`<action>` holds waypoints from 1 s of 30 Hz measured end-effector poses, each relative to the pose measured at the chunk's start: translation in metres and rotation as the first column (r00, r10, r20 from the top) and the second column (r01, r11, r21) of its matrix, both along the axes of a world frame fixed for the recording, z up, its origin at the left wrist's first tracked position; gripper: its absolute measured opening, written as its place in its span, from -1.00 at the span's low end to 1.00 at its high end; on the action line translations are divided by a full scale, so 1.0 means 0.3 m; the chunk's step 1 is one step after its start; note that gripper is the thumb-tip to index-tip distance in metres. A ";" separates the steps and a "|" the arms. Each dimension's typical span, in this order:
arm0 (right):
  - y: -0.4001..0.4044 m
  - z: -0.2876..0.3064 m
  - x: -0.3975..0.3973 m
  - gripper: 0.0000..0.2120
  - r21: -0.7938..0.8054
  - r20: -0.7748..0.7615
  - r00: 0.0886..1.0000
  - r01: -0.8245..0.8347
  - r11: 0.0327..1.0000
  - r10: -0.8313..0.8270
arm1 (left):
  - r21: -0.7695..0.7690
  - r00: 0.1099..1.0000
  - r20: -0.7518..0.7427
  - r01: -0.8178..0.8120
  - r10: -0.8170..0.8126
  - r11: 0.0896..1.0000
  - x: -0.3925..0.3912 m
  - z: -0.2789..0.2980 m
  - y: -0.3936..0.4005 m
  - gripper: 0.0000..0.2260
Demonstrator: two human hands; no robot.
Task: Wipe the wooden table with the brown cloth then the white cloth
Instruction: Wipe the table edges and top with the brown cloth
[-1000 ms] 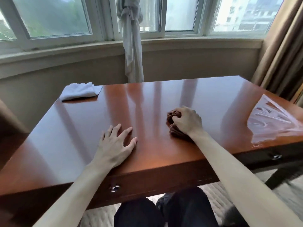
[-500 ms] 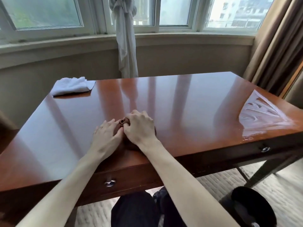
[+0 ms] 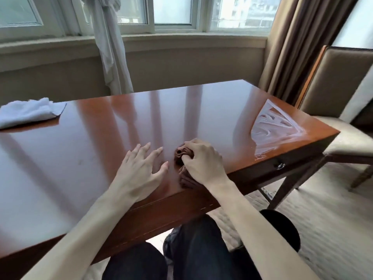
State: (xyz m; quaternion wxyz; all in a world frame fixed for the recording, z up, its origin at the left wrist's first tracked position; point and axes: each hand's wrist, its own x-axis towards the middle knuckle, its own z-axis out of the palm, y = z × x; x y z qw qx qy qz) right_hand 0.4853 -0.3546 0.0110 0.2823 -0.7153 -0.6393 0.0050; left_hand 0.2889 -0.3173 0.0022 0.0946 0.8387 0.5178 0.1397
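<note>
While the right hand [image 3: 201, 160] clenches the bunched brown cloth [image 3: 182, 158] against the tabletop [image 3: 101, 142] near its front edge, the left hand [image 3: 141, 168] lies just beside it with fingers spread and straight, holding nothing, its palm low over the glossy wood. A narrow strip of bare surface separates the left thumb from the cloth. Part of the cloth bulges out past the right fingers, and more of it shows under the wrist. Both forearms are bare and reach in from the bottom of the view, above dark trousers [image 3: 191, 249]. Farther out, the white cloth [image 3: 28, 113] lies crumpled at the far left corner, well apart from the hands. A pale streaky smear [image 3: 272, 124] covers the right end of the tabletop. An upholstered chair [image 3: 339, 102] stands to the right, with brown curtains [image 3: 302, 41] and windows [image 3: 173, 11] behind.
</note>
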 end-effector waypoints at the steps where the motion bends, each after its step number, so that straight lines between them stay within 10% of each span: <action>1: -0.009 -0.001 0.094 -0.75 -0.006 -0.001 0.997 0.073 0.997 -0.073 | 0.004 0.999 -0.009 0.033 -0.033 0.999 0.057 -0.003 0.004 -0.37; 10: -0.162 0.048 0.697 -0.78 0.083 -0.112 0.822 0.568 0.819 -0.559 | 0.002 0.996 -0.074 0.040 -0.040 0.999 0.266 -0.061 0.014 -0.39; 14: -0.101 0.073 0.457 -0.78 0.220 -0.180 0.930 0.354 0.909 -0.319 | 0.012 0.997 -0.078 0.024 -0.023 1.000 0.269 -0.060 0.017 -0.35; 23: -0.012 0.021 0.196 -0.72 -0.002 -0.007 0.999 0.043 0.999 -0.043 | 0.032 0.998 -0.053 0.018 -0.017 0.999 0.261 -0.061 0.016 -0.34; 30: -0.003 0.043 0.674 -0.70 -0.047 -0.060 0.900 0.430 0.901 -0.433 | -0.008 0.997 -0.078 0.027 -0.028 1.000 0.263 -0.048 0.012 -0.46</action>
